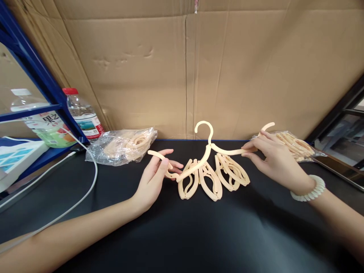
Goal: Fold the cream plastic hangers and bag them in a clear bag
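A cream folding clothes hanger [196,168] is held up between my hands, its hook pointing upward and its arms partly unfolded. My left hand [153,178] grips the left arm near its joint, thumb against the upturned end piece. At the other side, my right hand [265,155] pinches the right arm, whose curved tip rises past the fingers. Below and behind the hanger, several folded hangers lie fanned out on the black table, among them a left one [188,189], a middle one [213,185] and some overlapping at the right [233,172].
Clear plastic bags of folded hangers lie at the back left [125,146] and back right [295,146]. A red-capped bottle [87,117] stands by a blue rack [68,121]. A white cable [95,178] crosses the left side near my forearm. Cardboard [142,76] walls the back.
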`<state>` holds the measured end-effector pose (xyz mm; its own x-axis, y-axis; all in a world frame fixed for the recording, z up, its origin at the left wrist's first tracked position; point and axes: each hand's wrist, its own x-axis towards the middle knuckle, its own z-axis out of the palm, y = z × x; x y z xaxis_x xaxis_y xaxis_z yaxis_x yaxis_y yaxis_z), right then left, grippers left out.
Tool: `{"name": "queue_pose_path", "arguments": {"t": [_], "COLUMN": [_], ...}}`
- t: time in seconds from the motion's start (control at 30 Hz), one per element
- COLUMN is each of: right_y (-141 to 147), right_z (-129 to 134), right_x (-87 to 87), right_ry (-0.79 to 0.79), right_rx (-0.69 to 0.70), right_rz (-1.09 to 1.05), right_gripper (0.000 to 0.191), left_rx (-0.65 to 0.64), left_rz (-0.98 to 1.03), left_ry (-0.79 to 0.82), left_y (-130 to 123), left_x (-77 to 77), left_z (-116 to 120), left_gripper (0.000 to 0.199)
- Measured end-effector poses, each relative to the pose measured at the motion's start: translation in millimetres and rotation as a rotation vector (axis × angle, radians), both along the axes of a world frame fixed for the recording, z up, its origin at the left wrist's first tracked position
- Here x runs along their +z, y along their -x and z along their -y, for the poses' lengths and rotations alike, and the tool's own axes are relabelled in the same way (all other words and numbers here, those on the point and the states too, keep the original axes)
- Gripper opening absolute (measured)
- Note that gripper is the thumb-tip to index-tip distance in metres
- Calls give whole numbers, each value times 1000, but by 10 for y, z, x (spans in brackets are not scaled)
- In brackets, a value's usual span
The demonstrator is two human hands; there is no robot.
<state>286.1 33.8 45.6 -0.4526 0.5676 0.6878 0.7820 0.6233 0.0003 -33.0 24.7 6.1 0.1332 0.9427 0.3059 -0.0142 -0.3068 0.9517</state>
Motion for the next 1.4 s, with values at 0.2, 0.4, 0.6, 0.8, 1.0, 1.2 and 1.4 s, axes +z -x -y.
{"name": "queue_pose_path", "arguments": {"t": [0.2, 0.4, 0.6, 0.8, 1.0, 1.2, 1.4], "right_y": [90, 103, 107, 101, 78, 44, 42], "right_z": [12, 26, 8, 17, 3, -11, 19], "right_x": [-55, -61, -81, -97, -112, -112, -107], "right_ry": [6, -36, -63, -61, -76, -115, -219], "right_rx": [-4, -41, -87, -124, -121, -124, -254], "right_rz": [-23, -70, -90, -105, -75, 48, 151], "right_gripper": [9, 8, 6, 4, 8, 18, 21], "left_rx": [-99, -211, -236, -205, -149, -5, 45], "left_rz": [-167, -216, -204, -245, -262, -160, -107], "left_ry": [-30, -43, -29, -54, -112, -54, -22], "left_y": [13, 19, 0, -6, 15, -3, -4], "left_x": [-2, -6, -34, -33, -49, -6, 10], "left_z": [35, 68, 65, 70, 53, 30, 16], "left_gripper": [49, 53, 64, 73, 53, 45, 45]}}
